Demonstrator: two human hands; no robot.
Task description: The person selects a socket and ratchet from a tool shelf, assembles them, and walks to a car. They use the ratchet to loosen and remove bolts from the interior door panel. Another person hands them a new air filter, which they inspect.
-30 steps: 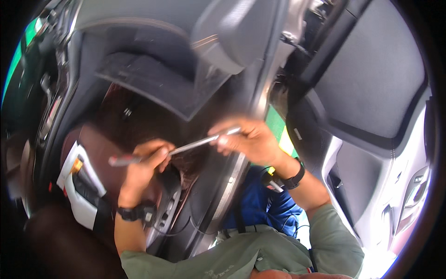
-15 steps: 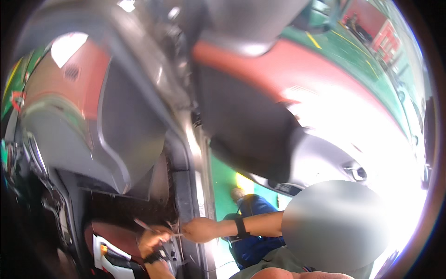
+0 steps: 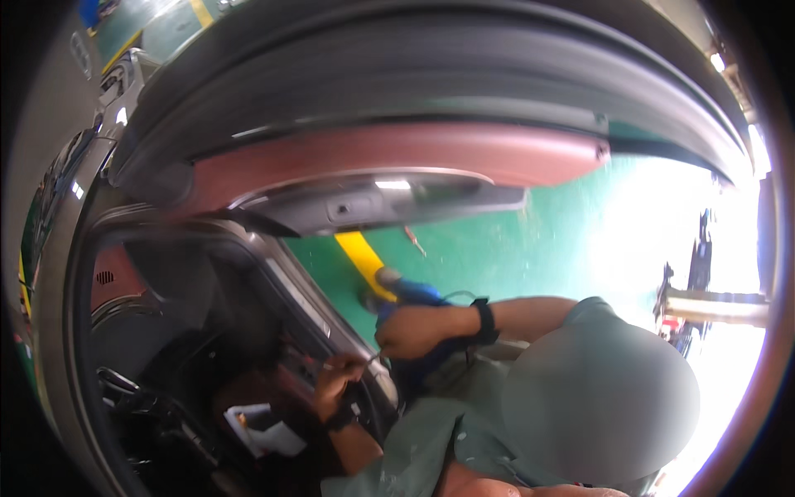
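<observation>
Green floor (image 3: 513, 248) fills the middle of my view, crossed by a yellow painted stripe (image 3: 362, 257). Above it arches an open car door (image 3: 431, 91), seen from below: dark weather seal along the rim, then a brown-red trim band (image 3: 397, 157), then a grey inner panel with a recessed handle pocket.

Left hand (image 3: 338, 383): curled, fingers closed round the near end of a thin metal rod (image 3: 354, 362). A dark wristband sits on this wrist. The hand lies just inside the door opening, against the grey sill (image 3: 319, 311) of the car body.

Right hand (image 3: 411, 331): closed in a fist-like grip, knuckles toward the car, at the far end of the same thin rod. I cannot tell whether the fingertips pinch the rod or only rest against it; the part is too small and blurred. A black wristwatch (image 3: 484, 321) is on this wrist. The two hands are close together, the right one slightly higher and to the right.

Thin metal rod position: between the two hands, at the edge of the sill, running roughly level.

Behind the right hand I see a blue object (image 3: 418, 291) near the floor. Inside the cabin, below and left of the left hand, lies a white item (image 3: 261, 429) on dark upholstery. Both sleeves (image 3: 431, 439) are grey-green.
</observation>
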